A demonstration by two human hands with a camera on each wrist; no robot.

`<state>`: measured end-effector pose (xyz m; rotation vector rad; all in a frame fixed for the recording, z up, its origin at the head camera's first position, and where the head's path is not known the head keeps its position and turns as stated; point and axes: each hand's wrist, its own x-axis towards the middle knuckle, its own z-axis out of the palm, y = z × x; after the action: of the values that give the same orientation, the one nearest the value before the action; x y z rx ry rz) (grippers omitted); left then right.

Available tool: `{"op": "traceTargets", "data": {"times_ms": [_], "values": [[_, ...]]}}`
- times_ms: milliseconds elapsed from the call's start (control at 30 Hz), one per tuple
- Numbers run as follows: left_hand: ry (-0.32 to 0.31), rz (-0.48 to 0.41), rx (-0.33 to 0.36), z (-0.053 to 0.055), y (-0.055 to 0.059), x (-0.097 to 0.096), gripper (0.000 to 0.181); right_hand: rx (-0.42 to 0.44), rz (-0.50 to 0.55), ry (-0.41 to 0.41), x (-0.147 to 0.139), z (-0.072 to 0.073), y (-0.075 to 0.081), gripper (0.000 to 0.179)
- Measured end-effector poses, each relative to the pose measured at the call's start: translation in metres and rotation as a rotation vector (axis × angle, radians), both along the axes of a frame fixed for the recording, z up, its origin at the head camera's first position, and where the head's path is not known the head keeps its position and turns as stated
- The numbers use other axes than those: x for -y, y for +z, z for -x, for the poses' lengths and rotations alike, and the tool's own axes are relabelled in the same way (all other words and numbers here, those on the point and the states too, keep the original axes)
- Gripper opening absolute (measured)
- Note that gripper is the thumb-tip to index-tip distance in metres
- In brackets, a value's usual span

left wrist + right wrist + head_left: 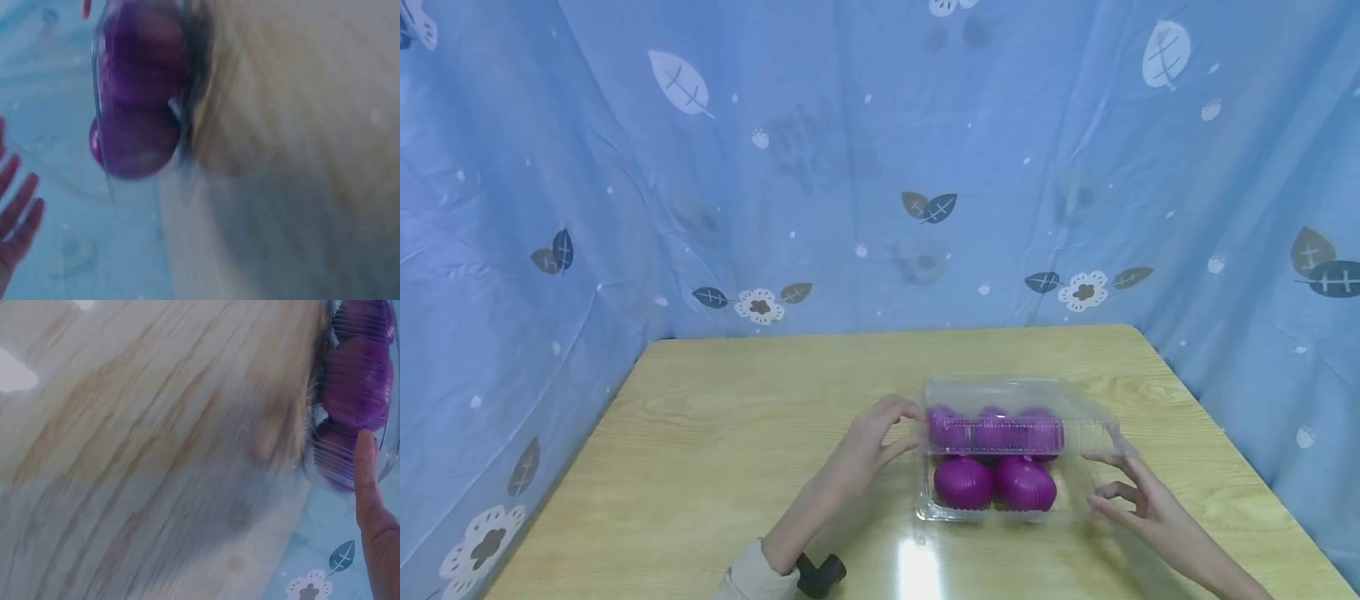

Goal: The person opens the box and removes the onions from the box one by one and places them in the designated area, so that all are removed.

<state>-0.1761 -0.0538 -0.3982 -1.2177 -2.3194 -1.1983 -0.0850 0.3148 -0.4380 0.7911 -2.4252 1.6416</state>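
Left hand (880, 433) and right hand (1135, 498), half-curled, grip unclear, are flanking a box (927, 512) already holding onions (1026, 485), its lid (1000, 389) apparently not fully closed.

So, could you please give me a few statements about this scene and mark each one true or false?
1. The clear container has purple onion-like items in it. True.
2. The left hand is by the container's left side and the right hand by its right side. True.
3. Four purple onion-like items sit in the row nearest the person. False: that row shows two.
4. The container stands on a wood-grained table. True.
5. The backdrop is plain red. False: the curtain is blue and patterned.
6. The container is opaque. False: it is see-through.
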Motion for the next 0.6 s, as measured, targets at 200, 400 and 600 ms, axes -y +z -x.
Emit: {"op": "traceTargets", "data": {"times_ms": [200,400,600], "values": [[0.022,-0.100,-0.045,0.037,0.008,-0.007,0.008,-0.073,-0.113,0.014,-0.004,0.000,-0.008,0.064],[0.091,-0.174,0.032,0.085,0.013,-0.031,0.009,-0.206,-0.153,0.025,-0.008,0.002,-0.015,0.041],[0.154,-0.208,0.257,0.112,-0.009,-0.053,0.025,-0.231,-0.179,0.060,-0.013,-0.001,-0.015,0.032]]}}
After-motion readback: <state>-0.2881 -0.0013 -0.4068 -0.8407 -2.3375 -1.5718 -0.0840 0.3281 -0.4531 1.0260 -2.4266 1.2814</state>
